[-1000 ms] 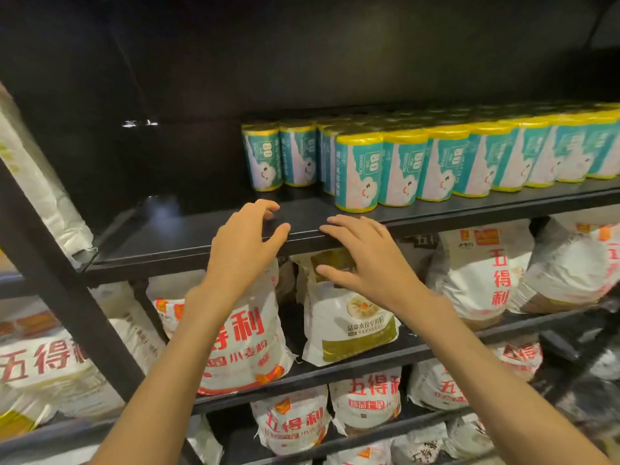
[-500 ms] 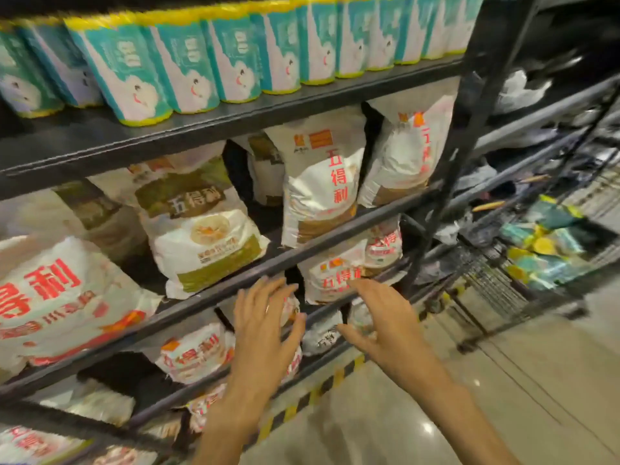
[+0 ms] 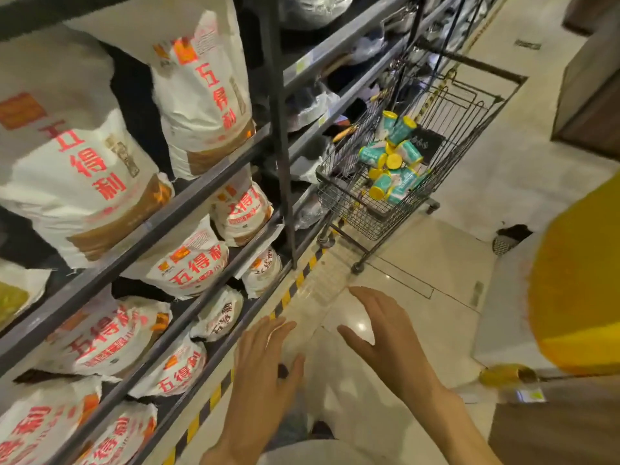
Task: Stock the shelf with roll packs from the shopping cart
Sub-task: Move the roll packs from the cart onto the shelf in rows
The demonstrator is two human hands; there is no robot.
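Left side: shelf (image 3: 214,182) tiers run diagonally up and away, loaded with white flour bags (image 3: 84,162). Nothing there for you to grab. A black-yellow hazard stripe (image 3: 214,396) marks the shelf foot; keep your feet and elbows right of it.

Your left hand (image 3: 265,360) is empty, fingers straight and slightly spread, low over the floor just right of the stripe. Your right hand (image 3: 385,340) is also empty, fingers loosely spread, thumb out, a little further forward than the left.

The roll packs (image 3: 391,159) are up and to the right of both hands, well apart from them, piled in the shopping cart (image 3: 362,209). Right hand is the nearer one. The packs lie jumbled, long axes pointing every way, several with yellow end caps facing you. No common grip direction, so I'd pick a top one and match your wrist to it.

The cart is tucked against the shelf upright (image 3: 278,129) on its left; its near wire rim sits between you and the packs, so I'd go in from above. Floor between hands and cart looks open.

Far right: a blurred yellow shape (image 3: 577,283) close to camera; can't tell what it is.
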